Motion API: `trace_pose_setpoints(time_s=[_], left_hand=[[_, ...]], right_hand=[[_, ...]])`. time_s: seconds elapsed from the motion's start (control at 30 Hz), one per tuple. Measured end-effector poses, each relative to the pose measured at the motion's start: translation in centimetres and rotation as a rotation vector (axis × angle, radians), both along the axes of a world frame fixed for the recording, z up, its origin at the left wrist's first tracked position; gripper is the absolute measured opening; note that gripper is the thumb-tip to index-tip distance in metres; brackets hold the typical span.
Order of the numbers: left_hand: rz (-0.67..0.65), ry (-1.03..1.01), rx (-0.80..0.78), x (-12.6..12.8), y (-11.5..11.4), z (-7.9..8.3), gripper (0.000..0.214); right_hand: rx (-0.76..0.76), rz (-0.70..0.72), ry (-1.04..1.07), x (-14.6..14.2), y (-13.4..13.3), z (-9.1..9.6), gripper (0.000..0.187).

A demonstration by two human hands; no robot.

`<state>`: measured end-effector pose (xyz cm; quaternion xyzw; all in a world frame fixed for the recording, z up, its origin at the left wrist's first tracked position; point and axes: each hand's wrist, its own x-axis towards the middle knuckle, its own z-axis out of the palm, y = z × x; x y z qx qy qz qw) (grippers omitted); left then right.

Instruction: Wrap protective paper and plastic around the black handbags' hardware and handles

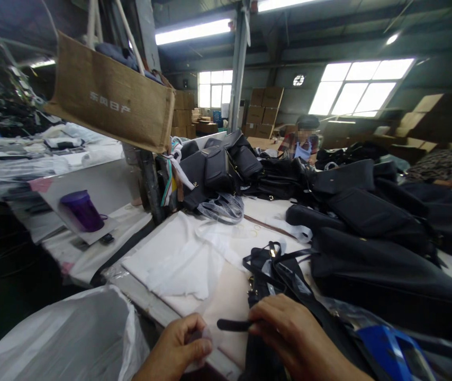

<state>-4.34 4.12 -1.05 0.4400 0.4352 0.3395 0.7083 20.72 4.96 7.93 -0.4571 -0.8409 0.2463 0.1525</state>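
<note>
My left hand (188,341) is closed in a pinch at the table's front edge, with a small piece of translucent plastic film (205,334) between thumb and forefinger. My right hand (285,328) grips a black strap (232,325), whose rounded end sticks out toward the left hand. Under and beyond the right hand lie black straps with gold-coloured buckles (272,251), partly wrapped in clear plastic. Part of the black material below that hand is hidden by it.
Black bags (392,286) are heaped on the right and at the back. A white cloth (182,254) covers part of the table. At lower left stands a white sack (91,328); a brown bag (110,100) hangs above a purple cup (83,210). A person (303,140) sits across.
</note>
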Motion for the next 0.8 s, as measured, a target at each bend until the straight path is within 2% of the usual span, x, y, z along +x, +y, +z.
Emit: trace_pose_setpoints(time_s=[0.33, 0.5, 0.63, 0.8], left_hand=[[-0.034, -0.002, -0.024, 0.2, -0.2, 1.1, 0.036], [-0.072, 0.067, 0.036, 0.3, -0.2, 1.3, 0.034], [-0.125, 0.097, 0.028, 0.2, -0.2, 0.7, 0.042], [-0.076, -0.072, -0.114, 0.4, 0.0, -1.1, 0.041]], right_hand=[[0.116, 0.070, -0.224, -0.9, 0.3, -0.8, 0.011], [0.082, 0.147, -0.252, -1.0, 0.9, -0.6, 0.006], [0.038, 0.141, -0.201, -0.9, 1.5, -1.0, 0.004], [-0.006, 0.091, -0.145, -0.8, 1.6, -1.4, 0.020]])
